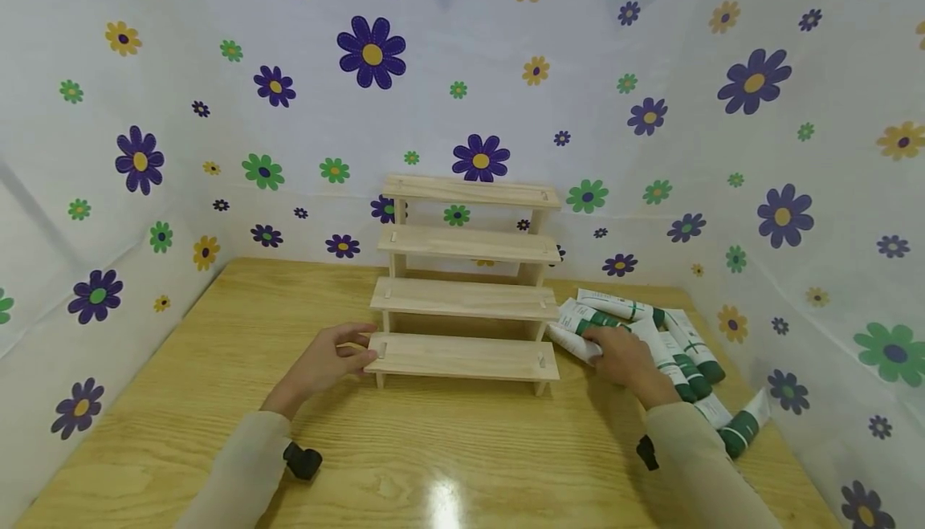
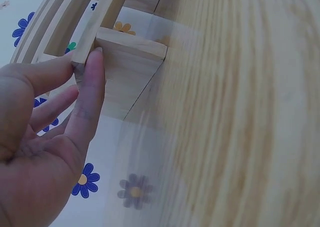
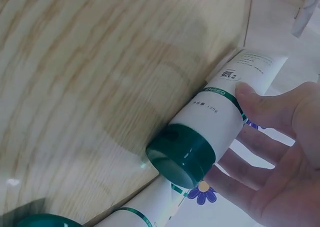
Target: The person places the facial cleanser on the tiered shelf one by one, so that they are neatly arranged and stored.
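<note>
A light wooden four-step display rack [image 1: 462,355] stands at the middle of the table. At the left end of its lowest step, my left hand [image 1: 328,360] pinches the board between thumb and fingers; the left wrist view shows this hand [image 2: 60,112] on the board's corner. To the right of the rack, my right hand [image 1: 623,359] grips a white squeeze tube [image 3: 210,112] with a dark green cap. The thumb lies on the tube's printed side, and the other fingers go behind it. In the head view the hand hides part of this tube.
Several more white-and-green tubes [image 1: 694,344] lie in a loose pile at the table's right side, one tube [image 1: 746,425] nearer the front. Flower-printed white sheeting [image 1: 462,63] encloses the back and sides of the wooden table [image 1: 433,441].
</note>
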Demonstrator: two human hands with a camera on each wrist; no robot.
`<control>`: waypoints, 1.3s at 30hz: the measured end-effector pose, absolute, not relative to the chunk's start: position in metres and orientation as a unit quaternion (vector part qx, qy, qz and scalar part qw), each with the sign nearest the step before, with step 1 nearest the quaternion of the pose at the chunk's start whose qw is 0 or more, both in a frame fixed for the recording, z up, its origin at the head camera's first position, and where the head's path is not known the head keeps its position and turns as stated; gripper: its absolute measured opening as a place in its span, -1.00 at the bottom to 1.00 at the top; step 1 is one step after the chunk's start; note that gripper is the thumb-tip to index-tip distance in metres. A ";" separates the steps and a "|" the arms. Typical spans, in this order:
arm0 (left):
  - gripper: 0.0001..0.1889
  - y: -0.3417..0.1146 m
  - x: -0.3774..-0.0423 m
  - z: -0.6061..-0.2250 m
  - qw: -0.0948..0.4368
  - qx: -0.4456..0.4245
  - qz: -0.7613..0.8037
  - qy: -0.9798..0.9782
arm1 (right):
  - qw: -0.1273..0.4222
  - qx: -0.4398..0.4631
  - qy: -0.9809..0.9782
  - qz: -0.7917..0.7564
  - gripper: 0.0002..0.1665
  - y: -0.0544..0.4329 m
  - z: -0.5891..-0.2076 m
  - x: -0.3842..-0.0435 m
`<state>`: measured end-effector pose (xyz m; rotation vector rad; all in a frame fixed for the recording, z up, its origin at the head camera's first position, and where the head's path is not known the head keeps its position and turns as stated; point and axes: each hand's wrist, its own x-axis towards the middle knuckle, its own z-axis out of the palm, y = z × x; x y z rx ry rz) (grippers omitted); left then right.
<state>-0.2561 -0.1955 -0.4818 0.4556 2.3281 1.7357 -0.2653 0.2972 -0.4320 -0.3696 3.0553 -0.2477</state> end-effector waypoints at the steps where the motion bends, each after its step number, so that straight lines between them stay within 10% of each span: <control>1: -0.39 -0.195 -0.256 -0.482 0.101 0.154 0.587 0.788 | 0.028 -0.123 0.989 -0.080 -0.53 0.298 -0.431 -0.265; 39: -0.41 -0.192 -0.254 -0.484 0.105 0.136 0.615 0.769 | 0.036 -0.087 0.983 -0.155 -0.47 0.303 -0.415 -0.268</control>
